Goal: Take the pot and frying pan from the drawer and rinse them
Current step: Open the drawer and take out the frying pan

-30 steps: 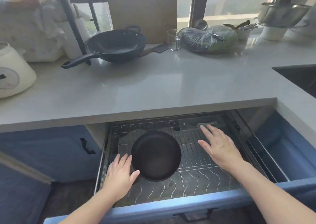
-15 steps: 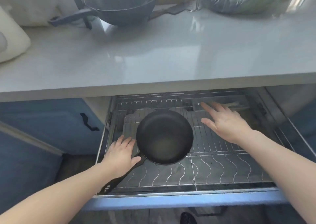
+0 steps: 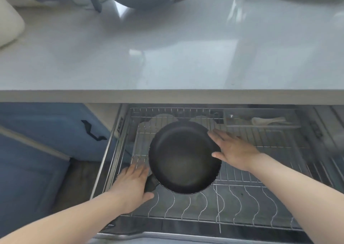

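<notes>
Gleaming grey countertop (image 3: 186, 57), open wire-rack drawer (image 3: 242, 202) below, blue cabinets (image 3: 37, 132)

counter (image 3: 186, 57) | white appliance (image 3: 9, 23) far left | blue cabinet door (image 3: 46, 124)

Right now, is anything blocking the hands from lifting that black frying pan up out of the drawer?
Nothing visible does. The left hand is at the handle, the right hand against the rim of the frying pan, which lies forward of the countertop edge, with open space above.
</notes>
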